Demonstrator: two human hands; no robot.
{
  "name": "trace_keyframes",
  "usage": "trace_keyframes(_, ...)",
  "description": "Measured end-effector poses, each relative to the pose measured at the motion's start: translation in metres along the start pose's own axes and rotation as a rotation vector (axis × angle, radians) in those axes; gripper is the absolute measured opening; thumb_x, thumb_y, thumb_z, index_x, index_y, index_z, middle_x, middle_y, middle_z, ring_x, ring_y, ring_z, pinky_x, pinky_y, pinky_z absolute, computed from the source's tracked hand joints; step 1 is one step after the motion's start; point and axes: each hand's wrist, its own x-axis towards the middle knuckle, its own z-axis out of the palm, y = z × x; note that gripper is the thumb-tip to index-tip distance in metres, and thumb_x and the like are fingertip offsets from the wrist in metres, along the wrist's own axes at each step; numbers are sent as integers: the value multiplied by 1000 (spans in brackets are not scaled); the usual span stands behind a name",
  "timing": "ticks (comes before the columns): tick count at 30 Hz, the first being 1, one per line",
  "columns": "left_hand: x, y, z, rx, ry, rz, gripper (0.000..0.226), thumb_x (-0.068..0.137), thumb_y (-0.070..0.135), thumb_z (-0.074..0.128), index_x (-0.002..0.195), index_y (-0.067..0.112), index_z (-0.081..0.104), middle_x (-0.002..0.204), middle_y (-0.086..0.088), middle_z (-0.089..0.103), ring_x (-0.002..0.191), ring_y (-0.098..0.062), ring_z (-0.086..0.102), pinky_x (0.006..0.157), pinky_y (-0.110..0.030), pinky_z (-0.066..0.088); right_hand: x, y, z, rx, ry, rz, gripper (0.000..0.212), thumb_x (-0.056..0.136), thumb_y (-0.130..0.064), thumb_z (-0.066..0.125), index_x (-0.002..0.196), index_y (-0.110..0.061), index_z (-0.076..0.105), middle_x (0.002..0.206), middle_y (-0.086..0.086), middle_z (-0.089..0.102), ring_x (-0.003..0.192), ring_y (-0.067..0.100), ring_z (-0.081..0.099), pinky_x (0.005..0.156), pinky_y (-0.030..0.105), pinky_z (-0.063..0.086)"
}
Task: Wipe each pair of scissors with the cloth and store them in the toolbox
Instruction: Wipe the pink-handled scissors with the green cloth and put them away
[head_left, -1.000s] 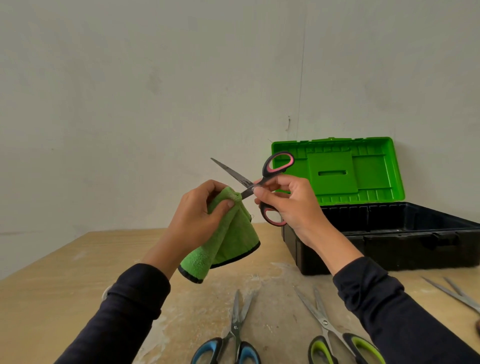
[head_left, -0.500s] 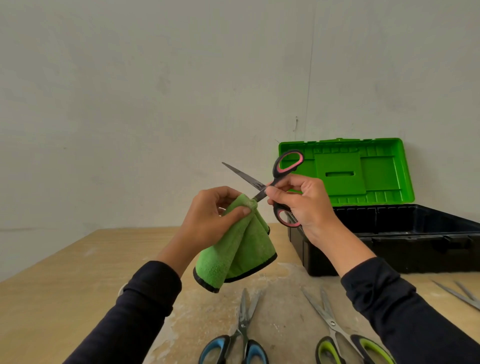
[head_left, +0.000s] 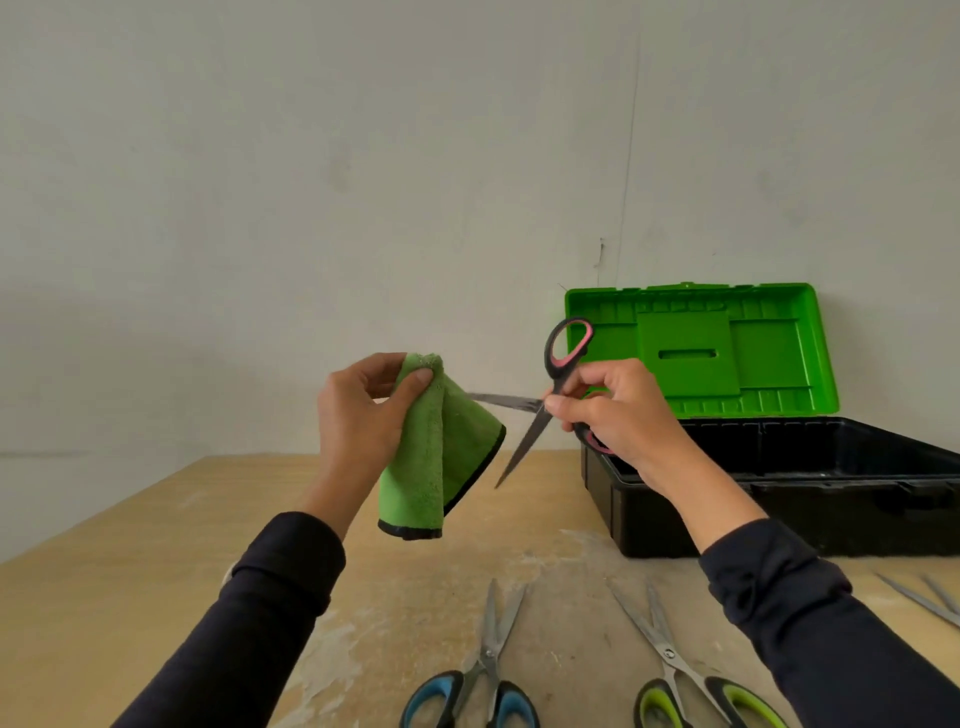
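Head view: the left hand (head_left: 358, 415) pinches the soft, limp green cloth (head_left: 436, 452). At its 3 o'clock, the right hand (head_left: 613, 410) grips the pink-handled scissors (head_left: 563, 364), blades spread; they look rigid and sharp, best held at the handles. The toolbox (head_left: 779, 467) lies open behind.

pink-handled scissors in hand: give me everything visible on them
The pink-handled scissors have black handle loops lined in pink and dark metal blades, held in the air before the open toolbox. The blades are spread open: one points left to the green cloth, and whether it touches is unclear; the other slants down-left. The right hand grips them near the pivot, upper loop free, lower loop partly hidden.
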Motion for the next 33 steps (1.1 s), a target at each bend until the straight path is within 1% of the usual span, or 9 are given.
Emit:
trace_keyframes(3, -1, 2, 1, -111, -10, -81, 16, 77, 27, 73, 92, 28, 71, 90, 3, 73, 85, -16, 68, 73, -33, 56, -1, 2, 1, -87, -22, 11, 15, 75, -10, 72, 62, -7, 66, 57, 8, 63, 42, 3, 51, 52, 19, 40)
trace_keyframes(6, -8, 9, 10, -105, -131, -9, 18, 78, 22, 71, 96, 26, 72, 89, 4, 73, 83, -8, 68, 70, -23, 54, -1, 5, 7, -190, -45, -11, 14, 73, -12, 74, 61, -9, 68, 55, -1, 64, 48, 7, 57, 60, 27, 49)
trace_keyframes(9, -18, 13, 19, -38, -310, 96, 20, 80, 20, 69, 99, 24, 70, 90, 9, 72, 83, -1, 67, 71, -17, 53, -1, 4, 10, -234, -65, -61, 13, 70, -12, 75, 59, -14, 69, 57, -4, 65, 49, 6, 57, 60, 25, 50)
trace_keyframes(14, -23, 14, 23, 131, -463, 166, 19, 81, 25, 68, 100, 25, 68, 92, 15, 69, 87, 5, 63, 74, -9, 49, 1, 3, 3, -227, -62, -127, 17, 65, -11, 81, 60, -21, 68, 61, -3, 68, 53, 2, 58, 55, 19, 48)
trace_keyframes(19, -25, 19, 22, 68, -628, 188, 9, 78, 14, 71, 87, 14, 68, 85, 2, 73, 82, -8, 68, 77, -20, 54, 3, 3, -6, -277, -113, -178, 10, 67, -13, 81, 68, -13, 72, 64, -4, 69, 59, 7, 63, 63, 31, 55)
trace_keyframes(23, -29, 17, 27, 76, -553, 170, 16, 68, 17, 80, 83, 15, 74, 80, 2, 74, 75, -10, 69, 73, -26, 57, 3, -1, -4, -270, -179, -220, 7, 68, -7, 79, 72, -8, 73, 67, 1, 71, 64, 13, 66, 65, 31, 57)
trace_keyframes(27, -34, 19, 32, 155, -391, 233, 14, 69, 24, 79, 82, 24, 73, 77, 12, 71, 72, 0, 65, 64, -11, 51, 4, -1, -2, -212, -132, -246, 7, 70, -6, 78, 72, -8, 72, 68, 3, 70, 64, 14, 65, 63, 28, 55)
trace_keyframes(31, -36, 16, 37, 321, -447, 349, 13, 80, 19, 69, 93, 17, 68, 83, 7, 69, 75, -6, 62, 65, -8, 45, 2, 0, 3, -225, -125, -260, 8, 70, -7, 79, 71, -11, 72, 66, -1, 69, 62, 11, 64, 61, 26, 54)
trace_keyframes(33, -36, 16, 35, 358, -486, 405, 13, 85, 19, 63, 97, 16, 65, 83, 8, 67, 72, -1, 58, 64, -6, 41, 2, 1, 3, -210, -133, -255, 8, 70, -7, 79, 71, -10, 72, 65, 0, 68, 62, 14, 64, 61, 30, 55)
